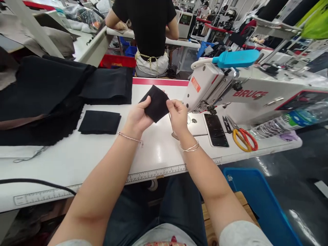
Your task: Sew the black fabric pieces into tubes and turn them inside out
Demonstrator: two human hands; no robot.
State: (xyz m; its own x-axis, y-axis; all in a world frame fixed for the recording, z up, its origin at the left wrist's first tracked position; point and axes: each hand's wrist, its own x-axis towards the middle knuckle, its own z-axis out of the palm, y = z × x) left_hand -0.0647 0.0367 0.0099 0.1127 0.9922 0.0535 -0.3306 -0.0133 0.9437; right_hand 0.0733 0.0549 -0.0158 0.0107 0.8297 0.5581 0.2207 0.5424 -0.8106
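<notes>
A small piece of black fabric [156, 105] is held up above the white table, left of the sewing machine [205, 83]. My left hand [139, 116] has it from the left, thumb on top and palm beneath. At its right corner, my right hand [178, 114] pinches the edge between thumb and fingers. A neat stack of black fabric pieces [99, 122] lies on the table to the left of my hands. Behind that stack is a larger folded black cloth [109, 85].
Right of my hands lie a phone [216, 130], thread snips [227, 124], scissors [244, 138] and a plastic bottle [287, 121]. Dark cloth [43, 99] covers the table's left side. A ruler tape [159, 173] runs along the front edge. A co-worker [148, 30] sits ahead.
</notes>
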